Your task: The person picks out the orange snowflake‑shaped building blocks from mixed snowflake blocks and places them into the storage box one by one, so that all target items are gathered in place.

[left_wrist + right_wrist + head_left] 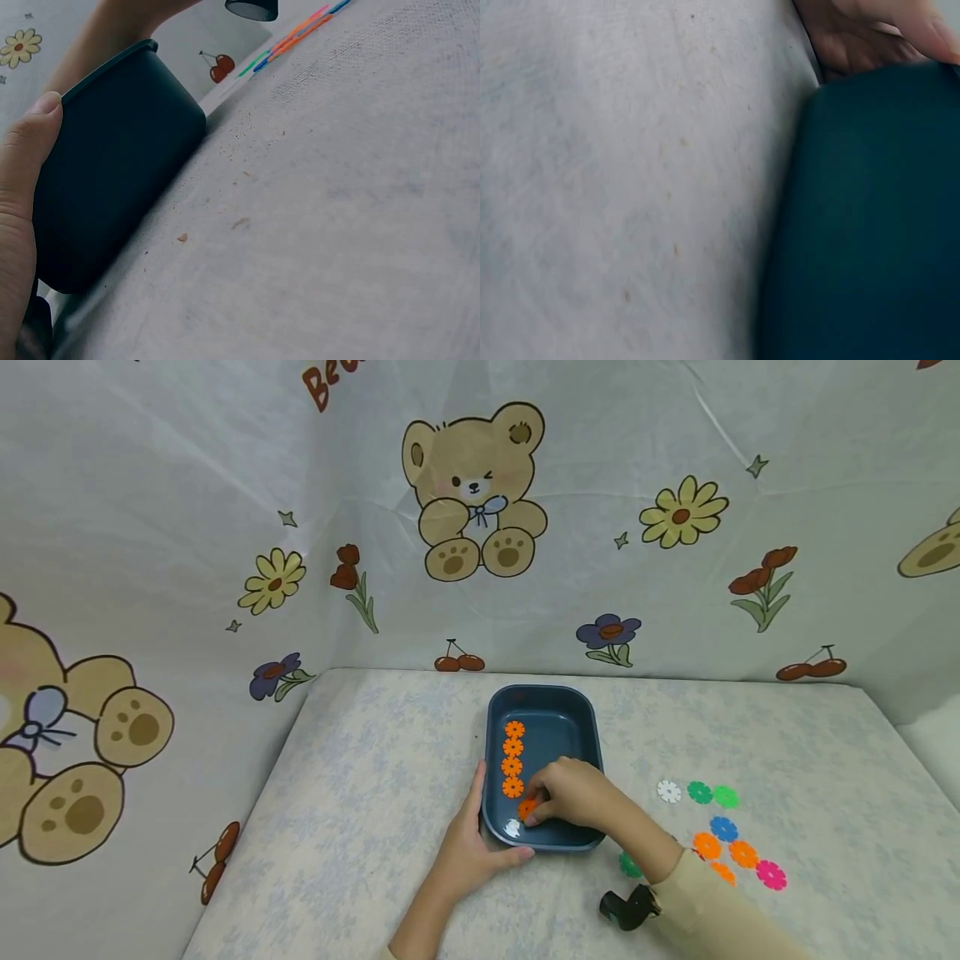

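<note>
A dark blue rectangular tray [558, 735] lies on the table. My left hand [471, 852] holds its near left corner, the fingers along the left side and the thumb [49, 103] at the near rim. Inside the tray, my right hand [576, 792] pinches an orange notched plastic disc [528, 808] near the tray floor. Several matching orange discs [512, 767] form a straight column along the tray's left side. A whitish patch near the front left corner may be glare or a disc; I cannot tell. In the right wrist view, the tray wall [870, 217] hides the right fingertips.
Right of the tray lie loose discs: white [669, 791], green [700, 792], blue [723, 828], orange [743, 854] and pink [771, 875]. Another green disc [630, 865] is partly under the right forearm. A black device [628, 907] sits at the right wrist. Printed cloth [585, 460] hangs behind.
</note>
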A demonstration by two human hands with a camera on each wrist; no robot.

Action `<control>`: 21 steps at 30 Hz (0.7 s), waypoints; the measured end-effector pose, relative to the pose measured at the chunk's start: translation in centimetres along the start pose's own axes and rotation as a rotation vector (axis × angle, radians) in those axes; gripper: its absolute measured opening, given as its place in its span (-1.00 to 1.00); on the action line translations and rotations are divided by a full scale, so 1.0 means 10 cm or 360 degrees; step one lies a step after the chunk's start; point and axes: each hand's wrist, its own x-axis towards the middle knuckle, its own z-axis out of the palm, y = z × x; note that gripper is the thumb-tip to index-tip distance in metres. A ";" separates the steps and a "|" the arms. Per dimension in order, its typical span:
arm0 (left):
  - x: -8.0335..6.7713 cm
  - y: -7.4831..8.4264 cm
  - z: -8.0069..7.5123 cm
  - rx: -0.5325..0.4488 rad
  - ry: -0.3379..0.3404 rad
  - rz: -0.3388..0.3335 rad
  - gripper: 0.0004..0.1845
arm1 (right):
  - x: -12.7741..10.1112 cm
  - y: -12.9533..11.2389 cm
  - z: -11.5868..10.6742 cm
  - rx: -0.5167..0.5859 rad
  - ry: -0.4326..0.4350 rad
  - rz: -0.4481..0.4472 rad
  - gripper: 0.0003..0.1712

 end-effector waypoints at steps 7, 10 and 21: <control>-0.01 0.00 -0.01 0.0002 -0.0004 0.0003 0.36 | 0.08 -0.04 0.09 -0.0047 -0.0005 -0.0052 -0.65; -0.01 0.00 0.00 0.0000 -0.0008 0.0003 0.36 | 0.10 -0.04 0.12 -0.0073 -0.0007 -0.0079 -0.65; 0.00 -0.01 -0.01 0.0001 -0.0005 -0.0001 0.37 | -0.06 -0.03 -0.05 -0.0071 0.0160 -0.0156 -0.77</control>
